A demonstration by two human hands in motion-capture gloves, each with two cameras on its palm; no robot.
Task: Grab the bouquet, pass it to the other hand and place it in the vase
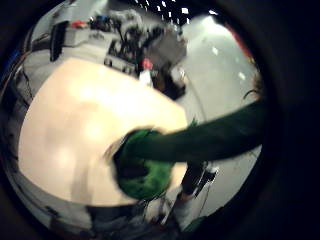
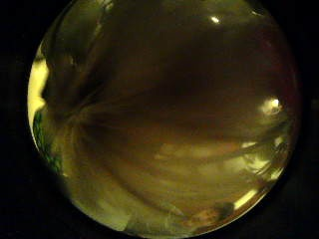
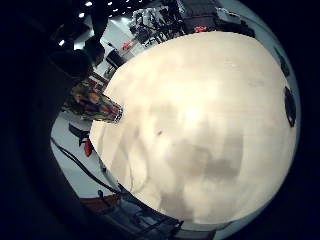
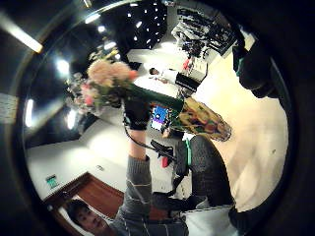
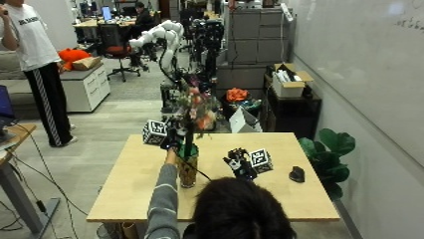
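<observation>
Bouquet (image 5: pixel 196 110) is being gripped by left hand (image 5: pixel 175 138) directly above vase (image 5: pixel 188 171) on counter (image 5: pixel 278 196); right hand (image 5: pixel 240 165), fingers spread, is being held beside vase.

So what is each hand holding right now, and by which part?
The left hand grips the bouquet by its green stems, just above the vase. The right hand holds nothing, its fingers spread above the table.
</observation>
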